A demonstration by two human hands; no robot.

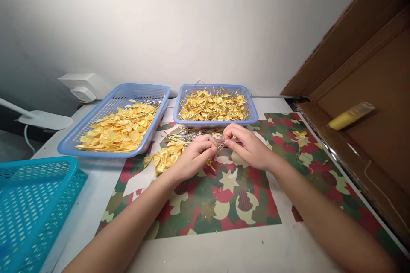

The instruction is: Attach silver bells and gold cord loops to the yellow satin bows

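Thin gold-coloured cord (221, 147): held up between the two hands, over the printed sheet.
Left hand (196, 157): grip narrow, thumb and fingertips pinched on the cord.
Right hand (249, 147): grip narrow too, thumb and index finger pinching the cord just beside the left fingertips.
Shiny yellow ribbon bows (166, 156): heaped beside the left hand.
Small round silver beads (192, 136): lying among gold stems, just beyond the left hand.
Blue perforated plastic baskets: one at left (104, 153) with flat yellow ribbon pieces, one at the back (218, 124) with yellow bows and gold strands.
Red, green and cream printed sheet (253, 217): spread on the white surface (224, 254).
Teal perforated plastic basket (38, 161): near left corner.
Yellow tube with a clear end (350, 116): far right, against brown cardboard (381, 76).
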